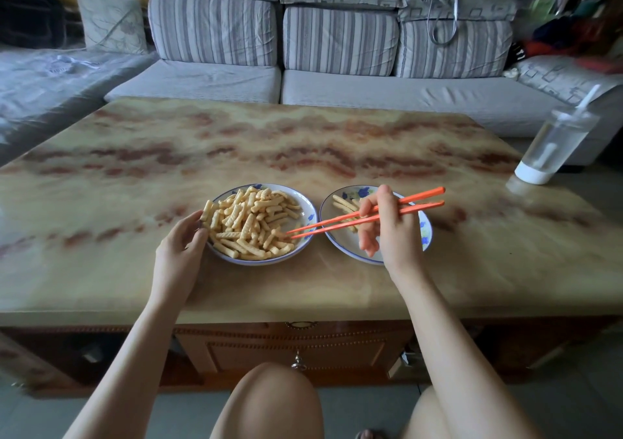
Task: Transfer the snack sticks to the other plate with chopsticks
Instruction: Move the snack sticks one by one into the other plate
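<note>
A glossy coffee table (303, 142) with a marble-look top in cream and rust veins carries a job barely begun. The heaped plate (305, 209), a shallow white ceramic dish with blue flowers on its rim, holds nearly all the snack sticks (251, 223). The second plate (426, 233) matches it and sits just to its right. It shows only a few sticks (344, 202) (the hand above it hides part of that dish), so most of the transfer is judged to lie ahead.

The left hand (182, 246) grips the heaped plate's near-left rim, thumb and curled fingers pinching it steady. The right hand (387, 226) hangs over the second plate with its fingers wrapped around a pair of orange chopsticks (340, 221). These are slim, straight and smooth. Their tips are close together at the right edge of the heap, and it cannot be told whether a stick is caught between them.

The sticks are short, pale yellow and ridged in a crinkle cut. They look dry, light and brittle.
</note>
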A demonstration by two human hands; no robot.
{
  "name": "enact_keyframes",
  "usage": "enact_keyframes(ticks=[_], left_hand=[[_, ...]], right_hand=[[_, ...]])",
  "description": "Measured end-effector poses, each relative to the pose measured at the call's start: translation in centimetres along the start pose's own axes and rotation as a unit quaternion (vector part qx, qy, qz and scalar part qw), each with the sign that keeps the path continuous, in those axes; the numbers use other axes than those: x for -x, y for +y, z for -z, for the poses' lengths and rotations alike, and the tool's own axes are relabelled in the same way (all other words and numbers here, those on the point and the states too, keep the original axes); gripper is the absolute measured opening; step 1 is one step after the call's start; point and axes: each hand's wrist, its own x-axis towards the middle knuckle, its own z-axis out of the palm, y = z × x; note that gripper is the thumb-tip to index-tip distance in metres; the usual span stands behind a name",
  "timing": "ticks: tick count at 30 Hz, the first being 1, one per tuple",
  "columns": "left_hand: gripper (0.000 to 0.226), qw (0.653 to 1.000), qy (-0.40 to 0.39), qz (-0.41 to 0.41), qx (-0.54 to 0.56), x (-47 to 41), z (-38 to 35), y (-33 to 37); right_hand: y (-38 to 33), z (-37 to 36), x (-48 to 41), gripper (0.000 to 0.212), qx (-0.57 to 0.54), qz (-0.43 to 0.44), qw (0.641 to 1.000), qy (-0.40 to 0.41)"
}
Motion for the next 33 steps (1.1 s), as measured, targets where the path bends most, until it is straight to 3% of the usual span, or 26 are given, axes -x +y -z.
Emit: enact_keyframes(ticks=[7, 16, 28, 33], left_hand=[[0.036, 1.000, -0.001, -0.003, -0.003, 0.0, 0.0, -0.2], [0.036, 1.000, -0.001, -0.001, -0.002, 0.0, 0.0, 0.0], [0.036, 1.000, -0.001, -0.005, -0.005, 0.0, 0.0, 0.0], [0.035, 1.000, -0.002, -0.005, -0.004, 0.0, 0.0, -0.1]], right_hand=[[-0.8, 1.5, -0.1, 0.046, -0.053, 0.013, 0.995, 0.089], [-0.1, 4.4, -1.3, 0.043, -0.042, 0.041, 0.968, 0.244], [-0.4, 3.8, -0.9, 0.040, -0.031, 0.061, 0.974, 0.214], [-0.3, 2.2, -0.5, 0.044, -0.038, 0.030, 0.991, 0.125]])
